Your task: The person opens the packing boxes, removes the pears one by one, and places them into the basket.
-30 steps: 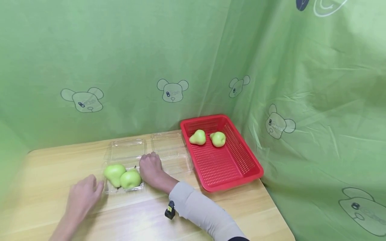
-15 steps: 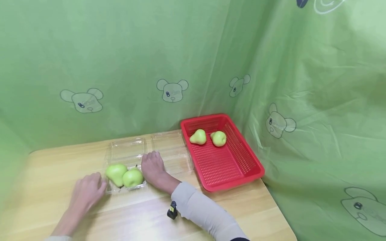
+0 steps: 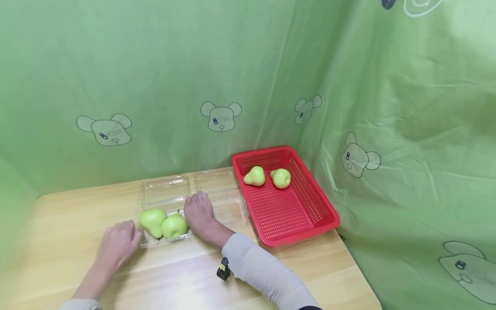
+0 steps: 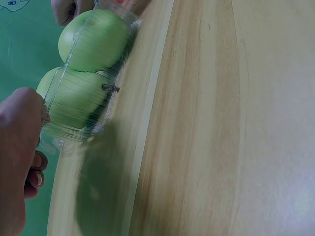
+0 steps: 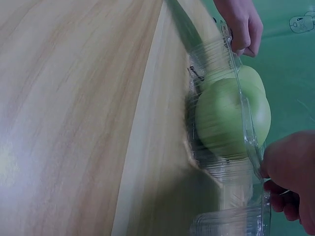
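A transparent plastic clamshell box (image 3: pixel 164 242) lies on the table with its lid (image 3: pixel 166 190) folded open toward the back. Two green pears (image 3: pixel 153 222) sit side by side in its front half. My left hand (image 3: pixel 118 243) pinches the box's rim at the left end, thumb on top and fingers curled below in the left wrist view. At the opposite end my right hand (image 3: pixel 199 213) grips the rim the same way; the right wrist view shows its thumb (image 5: pixel 280 157) against the edge. The ribbed wall of the box (image 5: pixel 216 162) stands close over the tabletop.
A second open transparent clamshell (image 3: pixel 226 206) lies just right of my right hand. Beside it stands a red perforated basket (image 3: pixel 279 215) with two more green pears (image 3: pixel 255 176) at its back. A green curtain (image 3: pixel 162 86) hangs behind and along the right side.
The clamshell with its two pears has shifted slightly right. My left hand has come in to the right and taken the rim; my right hand has moved a little right with the box.
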The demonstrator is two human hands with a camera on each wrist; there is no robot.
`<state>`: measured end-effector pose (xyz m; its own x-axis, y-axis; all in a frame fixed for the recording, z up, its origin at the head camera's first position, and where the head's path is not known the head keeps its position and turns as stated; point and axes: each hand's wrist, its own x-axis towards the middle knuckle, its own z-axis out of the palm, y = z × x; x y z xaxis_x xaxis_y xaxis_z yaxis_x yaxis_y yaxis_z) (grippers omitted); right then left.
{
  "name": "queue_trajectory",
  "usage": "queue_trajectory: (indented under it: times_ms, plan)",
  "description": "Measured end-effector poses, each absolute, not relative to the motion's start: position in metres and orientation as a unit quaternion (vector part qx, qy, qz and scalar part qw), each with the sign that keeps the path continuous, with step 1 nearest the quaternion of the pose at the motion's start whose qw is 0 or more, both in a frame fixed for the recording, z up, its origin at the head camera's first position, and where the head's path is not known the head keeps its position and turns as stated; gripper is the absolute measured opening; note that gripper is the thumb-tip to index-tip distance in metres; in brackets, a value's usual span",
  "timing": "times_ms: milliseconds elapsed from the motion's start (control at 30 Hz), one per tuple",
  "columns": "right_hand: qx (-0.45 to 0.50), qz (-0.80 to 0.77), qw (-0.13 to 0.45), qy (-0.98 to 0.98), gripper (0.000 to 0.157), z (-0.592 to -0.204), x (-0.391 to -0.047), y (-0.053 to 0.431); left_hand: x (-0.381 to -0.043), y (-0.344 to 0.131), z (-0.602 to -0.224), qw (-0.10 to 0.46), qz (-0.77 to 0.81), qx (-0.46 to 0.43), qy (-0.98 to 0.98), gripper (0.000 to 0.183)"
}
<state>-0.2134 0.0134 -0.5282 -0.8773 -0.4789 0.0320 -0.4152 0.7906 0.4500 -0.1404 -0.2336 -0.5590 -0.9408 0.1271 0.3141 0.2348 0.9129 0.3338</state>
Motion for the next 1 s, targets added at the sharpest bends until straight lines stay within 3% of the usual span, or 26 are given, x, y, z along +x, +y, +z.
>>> queue_trajectory:
  times_ms: [533, 1000]
  plan:
    - [0.222, -0.217, 0.053, -0.949, 0.010, -0.530, -0.221, 0.019, -0.151, -0.229, -0.560, 0.139, -0.170, -0.113, -0.969, 0.034]
    - [0.225, -0.204, 0.039, -0.952, 0.012, -0.527, -0.224, 0.024, -0.156, -0.225, -0.558, 0.087, -0.175, -0.119, -0.973, 0.029]
